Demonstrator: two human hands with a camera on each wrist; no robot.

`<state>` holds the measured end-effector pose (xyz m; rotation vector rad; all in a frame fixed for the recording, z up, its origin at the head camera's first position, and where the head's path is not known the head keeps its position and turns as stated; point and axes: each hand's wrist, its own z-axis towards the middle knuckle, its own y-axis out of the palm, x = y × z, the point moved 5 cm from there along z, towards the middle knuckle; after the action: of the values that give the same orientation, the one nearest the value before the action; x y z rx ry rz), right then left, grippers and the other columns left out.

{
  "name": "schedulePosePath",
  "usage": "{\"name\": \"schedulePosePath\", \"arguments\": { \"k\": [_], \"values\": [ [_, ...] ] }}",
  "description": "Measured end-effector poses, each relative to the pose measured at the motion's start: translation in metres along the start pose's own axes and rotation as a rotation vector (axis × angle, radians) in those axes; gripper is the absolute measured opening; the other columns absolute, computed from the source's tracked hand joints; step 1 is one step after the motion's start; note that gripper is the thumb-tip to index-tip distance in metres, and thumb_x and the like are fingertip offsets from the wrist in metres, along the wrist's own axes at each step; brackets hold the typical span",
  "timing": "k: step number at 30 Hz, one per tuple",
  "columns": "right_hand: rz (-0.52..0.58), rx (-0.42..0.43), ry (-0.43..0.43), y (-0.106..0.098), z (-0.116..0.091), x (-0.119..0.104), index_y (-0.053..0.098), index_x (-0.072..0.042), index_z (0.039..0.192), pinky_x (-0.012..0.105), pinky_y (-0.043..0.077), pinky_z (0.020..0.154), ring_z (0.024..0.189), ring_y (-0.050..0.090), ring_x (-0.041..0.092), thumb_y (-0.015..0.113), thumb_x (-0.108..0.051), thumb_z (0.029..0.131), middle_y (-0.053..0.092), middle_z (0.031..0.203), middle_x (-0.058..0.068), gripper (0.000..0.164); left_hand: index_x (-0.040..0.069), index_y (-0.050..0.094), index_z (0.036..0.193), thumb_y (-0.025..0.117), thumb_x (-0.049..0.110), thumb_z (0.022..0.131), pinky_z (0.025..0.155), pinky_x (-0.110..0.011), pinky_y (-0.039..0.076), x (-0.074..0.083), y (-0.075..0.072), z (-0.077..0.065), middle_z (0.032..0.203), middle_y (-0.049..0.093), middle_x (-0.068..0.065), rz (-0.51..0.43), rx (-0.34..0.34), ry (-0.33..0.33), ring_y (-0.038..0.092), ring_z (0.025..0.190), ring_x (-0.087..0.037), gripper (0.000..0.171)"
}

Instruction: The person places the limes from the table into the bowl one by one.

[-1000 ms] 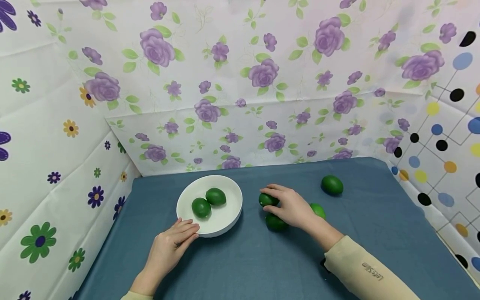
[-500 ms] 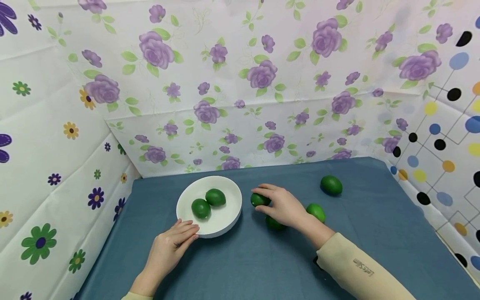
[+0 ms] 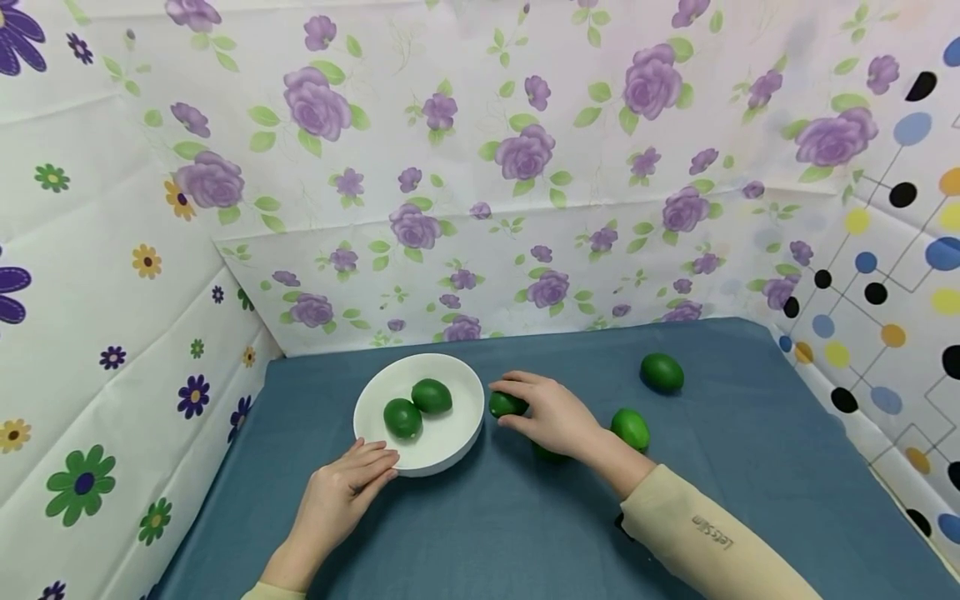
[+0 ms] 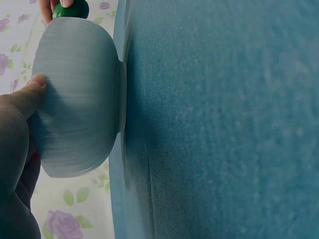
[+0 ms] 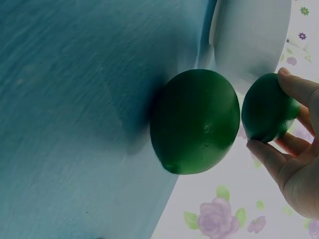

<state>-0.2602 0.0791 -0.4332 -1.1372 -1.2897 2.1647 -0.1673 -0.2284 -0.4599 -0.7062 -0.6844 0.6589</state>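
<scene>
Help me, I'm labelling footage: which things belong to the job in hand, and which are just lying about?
Part of the job:
green fruit, held in the right hand
white bowl, touched by the left hand
two fruits in the bowl
three loose fruits, probably

Just there:
blue cloth
floral sheet behind
patterned side sheets
</scene>
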Motion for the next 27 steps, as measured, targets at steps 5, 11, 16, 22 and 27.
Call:
{"name": "schedulePosePath", "arguments": {
  "k": [5, 11, 16, 22, 27],
  "values": [
    [0.000, 0.002, -0.027, 0.000, 0.005, -0.006, 0.057, -0.027, 0.142, 0.034, 0.058, 0.090, 0.120, 0.059, 0.019, 0.074, -0.037, 0.091, 0.051, 0.146, 0.003, 0.054, 0.021, 0.077, 0.116, 0.079, 0.023, 0.087, 0.114, -0.031, 0.039, 0.001, 0.000, 0.000, 0.113, 0.073, 0.006, 0.003, -0.011, -0.006, 0.066, 0.112, -0.015, 0.029],
    [-0.006, 0.018, -0.042, -0.004, 0.009, -0.013, 0.057, -0.025, 0.143, 0.034, 0.059, 0.087, 0.119, 0.060, 0.019, 0.075, -0.034, 0.091, 0.051, 0.146, 0.004, 0.056, 0.021, 0.077, 0.116, 0.080, 0.023, 0.086, 0.114, -0.033, 0.041, 0.001, 0.000, 0.000, 0.113, 0.073, 0.006, 0.003, -0.008, -0.001, 0.066, 0.112, -0.016, 0.030],
    [0.004, 0.023, -0.055, -0.004, 0.012, -0.020, 0.057, -0.026, 0.142, 0.033, 0.058, 0.089, 0.120, 0.059, 0.019, 0.075, -0.034, 0.091, 0.052, 0.145, 0.003, 0.055, 0.022, 0.077, 0.116, 0.080, 0.022, 0.086, 0.113, -0.033, 0.041, 0.000, 0.001, -0.001, 0.113, 0.073, 0.006, 0.003, -0.004, -0.001, 0.067, 0.112, -0.015, 0.030],
    [0.005, 0.025, -0.090, -0.003, 0.017, -0.031, 0.056, -0.028, 0.143, 0.030, 0.058, 0.086, 0.119, 0.060, 0.016, 0.072, -0.038, 0.093, 0.052, 0.146, 0.004, 0.054, 0.021, 0.077, 0.115, 0.080, 0.021, 0.086, 0.114, -0.032, 0.040, 0.000, 0.001, -0.001, 0.113, 0.073, 0.006, 0.001, 0.001, 0.001, 0.067, 0.112, -0.015, 0.030],
    [0.005, 0.027, -0.126, -0.001, 0.020, -0.041, 0.057, -0.026, 0.142, 0.033, 0.058, 0.090, 0.123, 0.058, 0.019, 0.072, -0.037, 0.093, 0.051, 0.146, 0.007, 0.053, 0.021, 0.077, 0.116, 0.080, 0.021, 0.085, 0.114, -0.031, 0.039, 0.000, 0.000, -0.001, 0.113, 0.073, 0.006, -0.002, 0.005, 0.005, 0.066, 0.112, -0.016, 0.030]
  ]
}}
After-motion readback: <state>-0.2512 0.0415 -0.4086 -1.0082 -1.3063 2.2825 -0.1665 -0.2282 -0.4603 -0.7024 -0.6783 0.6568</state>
